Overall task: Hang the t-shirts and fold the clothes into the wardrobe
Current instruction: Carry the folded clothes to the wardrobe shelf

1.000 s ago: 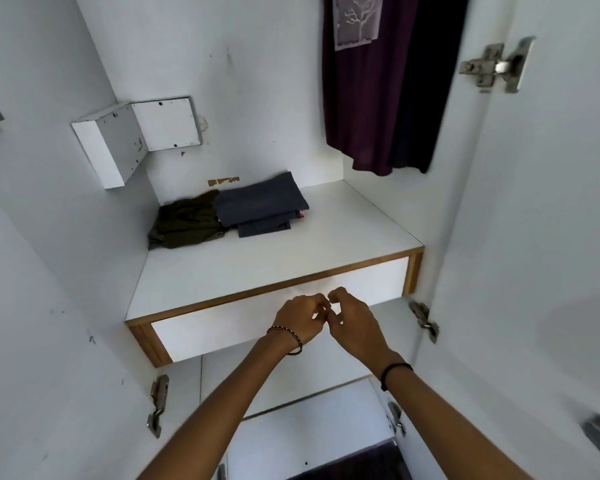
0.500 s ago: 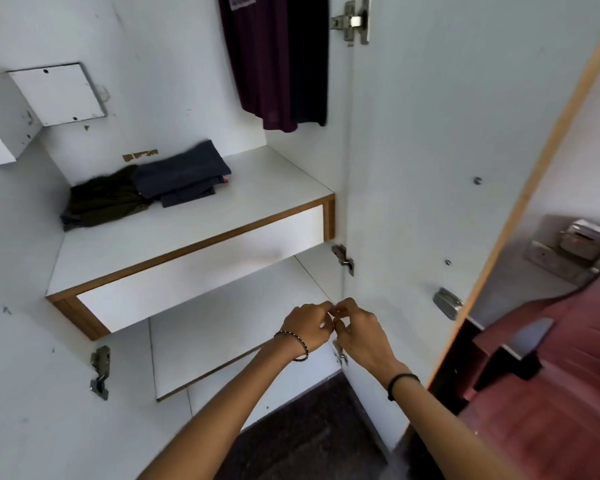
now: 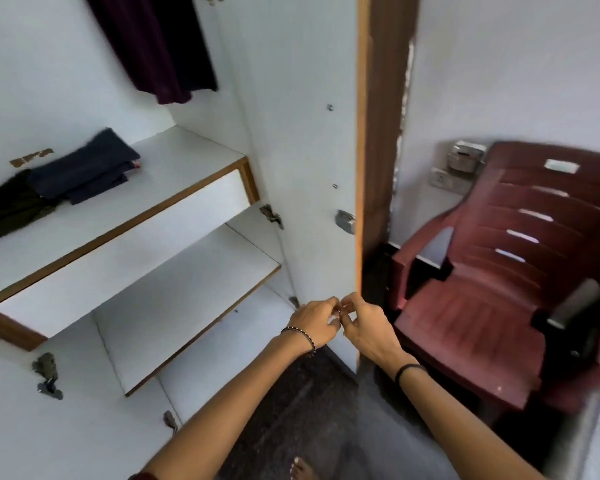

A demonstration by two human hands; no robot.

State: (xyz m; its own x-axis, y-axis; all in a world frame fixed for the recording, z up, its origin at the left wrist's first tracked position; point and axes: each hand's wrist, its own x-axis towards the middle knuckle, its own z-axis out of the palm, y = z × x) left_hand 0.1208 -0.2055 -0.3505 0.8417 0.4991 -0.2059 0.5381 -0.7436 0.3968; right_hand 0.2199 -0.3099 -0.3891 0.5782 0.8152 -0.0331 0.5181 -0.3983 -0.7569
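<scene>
Folded slate-blue garment (image 3: 84, 168) touching a crumpled dark-olive garment (image 3: 7, 209) on the white wood-edged wardrobe shelf (image 3: 174, 168); maroon shirt (image 3: 146, 46) hanging above.

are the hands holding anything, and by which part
Cannot tell: left hand and right hand meet at curled fingertips; anything small between them is blurred.

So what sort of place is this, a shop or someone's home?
Most likely a bedroom in a home: an open white wardrobe with wood-edged shelves, folded dark clothes on its upper shelf, a dark maroon garment hanging inside, and a maroon plastic chair beside it.
</scene>
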